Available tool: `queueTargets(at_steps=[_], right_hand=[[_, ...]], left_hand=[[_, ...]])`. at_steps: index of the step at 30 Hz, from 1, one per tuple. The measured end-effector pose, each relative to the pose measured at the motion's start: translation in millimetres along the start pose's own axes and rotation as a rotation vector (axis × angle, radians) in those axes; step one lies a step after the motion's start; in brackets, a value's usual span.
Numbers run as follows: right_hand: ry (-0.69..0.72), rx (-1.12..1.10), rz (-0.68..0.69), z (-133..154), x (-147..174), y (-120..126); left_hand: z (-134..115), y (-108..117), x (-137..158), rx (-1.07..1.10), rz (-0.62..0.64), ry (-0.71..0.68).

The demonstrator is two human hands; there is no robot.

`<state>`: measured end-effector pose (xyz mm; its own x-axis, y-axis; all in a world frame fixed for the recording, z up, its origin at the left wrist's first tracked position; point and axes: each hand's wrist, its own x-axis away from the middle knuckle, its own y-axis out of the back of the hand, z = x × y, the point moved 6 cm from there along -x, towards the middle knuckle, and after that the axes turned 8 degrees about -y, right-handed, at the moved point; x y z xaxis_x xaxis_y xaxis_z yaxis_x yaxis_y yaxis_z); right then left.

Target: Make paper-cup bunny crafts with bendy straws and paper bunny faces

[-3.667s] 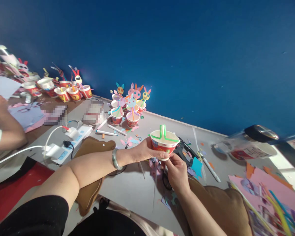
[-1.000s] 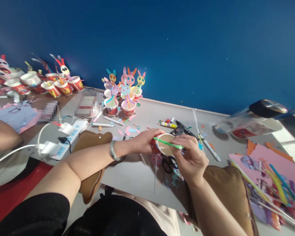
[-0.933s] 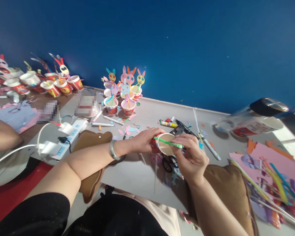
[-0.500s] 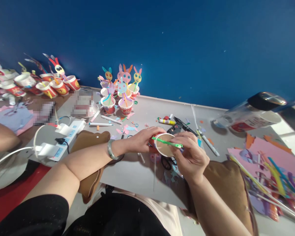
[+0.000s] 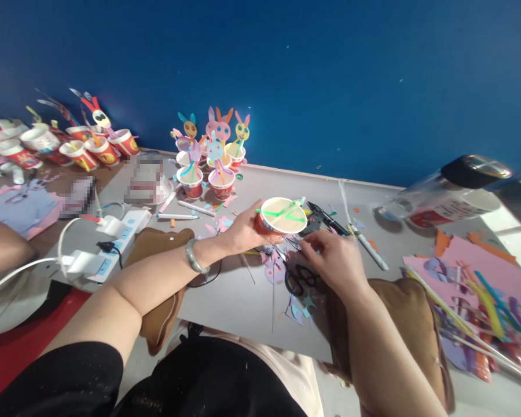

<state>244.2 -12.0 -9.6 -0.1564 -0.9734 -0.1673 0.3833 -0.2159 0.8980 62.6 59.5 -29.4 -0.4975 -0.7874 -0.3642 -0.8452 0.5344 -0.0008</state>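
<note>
Many paper scraps on grey tabletop | blue wall far | left hand holds paper cup | right hand loosely curled, holding nothing visible, over scissors

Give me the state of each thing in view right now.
Cup: upright, off the table, green straws across its mouth.
Left hand: shut on the cup.
Right hand: down over scissors, grip unclear.
Scissors: flat on the table, partly hidden.
Finished cups: upright, figures standing in them.
Jar: lying on its side.
</note>
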Motion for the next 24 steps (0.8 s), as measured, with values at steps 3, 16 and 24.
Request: queueTargets(at_steps=[3,16,24], right_hand=[[-0.072,0.279,0.296,-3,-2,-27],[-0.096,0.265,0.326,-3,-5,-50],[-0.207,-0.825,0.234,-3,-5,-33]], left_hand=[[1,2,-1,0.038,-0.017,0.002],[-12,21,-11,0.091,-0.087,0.029],[-15,19,-9,0.302,-0.114,0.177]])
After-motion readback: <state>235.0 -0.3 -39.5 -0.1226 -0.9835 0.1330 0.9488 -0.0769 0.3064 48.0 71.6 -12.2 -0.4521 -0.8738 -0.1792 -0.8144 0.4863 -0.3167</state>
